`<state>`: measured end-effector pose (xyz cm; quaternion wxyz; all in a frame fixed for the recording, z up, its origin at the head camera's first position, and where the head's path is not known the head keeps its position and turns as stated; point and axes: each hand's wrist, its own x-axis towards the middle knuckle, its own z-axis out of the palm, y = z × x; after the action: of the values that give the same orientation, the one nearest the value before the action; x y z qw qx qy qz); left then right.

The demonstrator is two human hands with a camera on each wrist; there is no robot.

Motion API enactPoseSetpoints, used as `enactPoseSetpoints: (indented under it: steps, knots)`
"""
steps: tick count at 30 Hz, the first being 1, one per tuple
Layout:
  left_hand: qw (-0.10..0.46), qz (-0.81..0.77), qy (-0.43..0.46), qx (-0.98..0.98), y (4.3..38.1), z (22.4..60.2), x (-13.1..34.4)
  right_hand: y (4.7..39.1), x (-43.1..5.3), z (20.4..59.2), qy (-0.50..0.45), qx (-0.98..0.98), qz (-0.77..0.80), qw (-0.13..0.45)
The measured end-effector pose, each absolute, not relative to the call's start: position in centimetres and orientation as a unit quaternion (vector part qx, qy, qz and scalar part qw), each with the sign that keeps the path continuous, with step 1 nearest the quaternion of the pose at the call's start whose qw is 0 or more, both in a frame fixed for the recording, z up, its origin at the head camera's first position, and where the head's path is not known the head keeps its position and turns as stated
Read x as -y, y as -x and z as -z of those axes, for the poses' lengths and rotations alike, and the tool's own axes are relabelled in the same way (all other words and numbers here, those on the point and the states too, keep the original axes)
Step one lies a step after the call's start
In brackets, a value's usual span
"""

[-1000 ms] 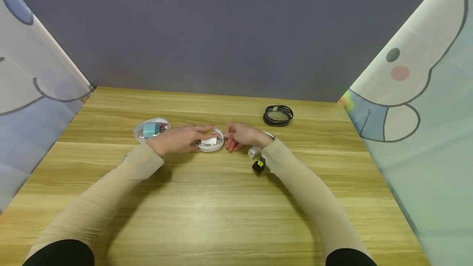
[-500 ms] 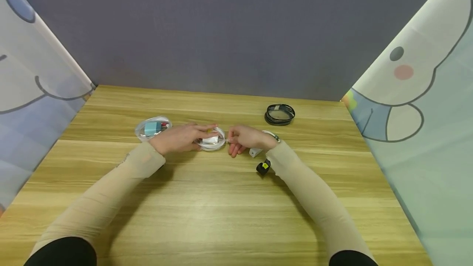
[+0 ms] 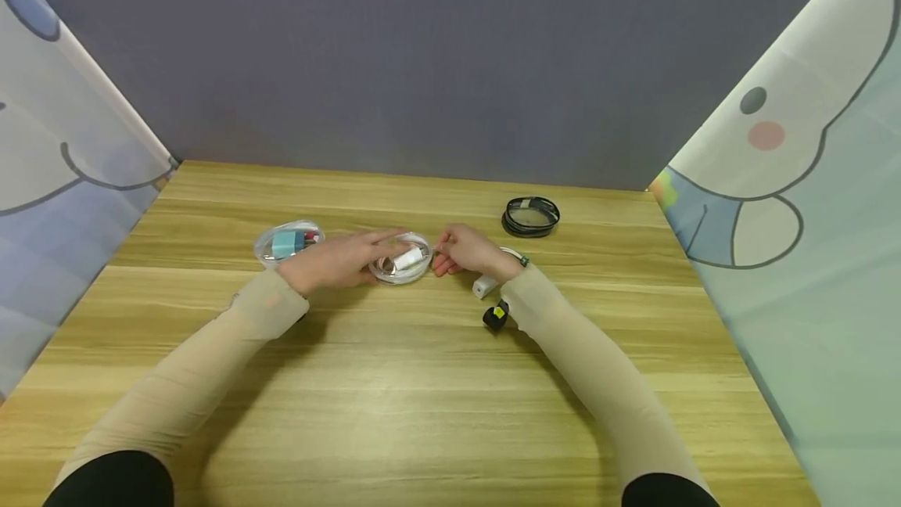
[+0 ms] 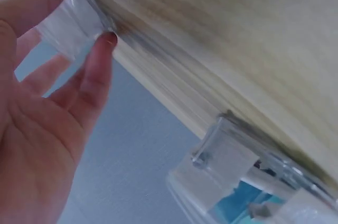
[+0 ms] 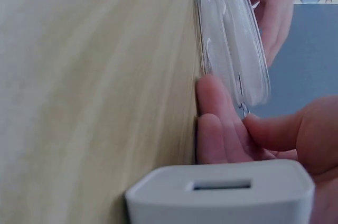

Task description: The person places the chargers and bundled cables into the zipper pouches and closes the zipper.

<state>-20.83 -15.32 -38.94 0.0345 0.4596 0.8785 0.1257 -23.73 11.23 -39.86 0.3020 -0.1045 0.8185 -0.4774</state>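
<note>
My left hand (image 3: 338, 260) grips a small round clear zip case (image 3: 425, 271) by its left side, fingers over the top and thumb at the near edge. Inside the case lie a white charger plug (image 3: 407, 259) and a coiled white cable. At the case's right edge my right hand (image 3: 466, 250) pinches a small zipper pull (image 5: 244, 110) between thumb and forefinger. The right wrist view shows the case (image 5: 232, 39) standing low on the table between both hands. Whether its zip is fully closed is too small to tell.
Left of my hands lies another clear case (image 3: 310, 227) holding a light blue plug (image 3: 287, 244). A white plug (image 3: 484, 286) and a black plug (image 3: 496, 317) sit by my right wrist. Further back is a black-rimmed round case (image 3: 531, 217). A grey panel (image 3: 422, 61) borders the wooden table.
The case has turned slightly, so the white charger inside now looks more slanted. My right hand has shifted slightly away from me, still at the case's right edge; the left keeps its hold.
</note>
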Motion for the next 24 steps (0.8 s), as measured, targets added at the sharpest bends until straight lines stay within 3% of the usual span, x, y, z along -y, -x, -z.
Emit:
enactPoseSetpoints:
  steps: [9,18,24]
  knots:
    - [-0.046,-0.068,-0.505,-0.859,20.9,38.3,14.9,24.9,-10.8,39.9,0.076,-0.806,0.496,0.314]
    - [0.029,-0.028,-0.511,-0.858,20.9,38.1,14.1,25.4,-11.2,40.2,0.082,-0.812,0.480,0.322]
    - [0.037,-0.055,-0.504,-0.861,20.8,38.7,14.4,25.3,-11.2,40.3,0.083,-0.811,0.486,0.315]
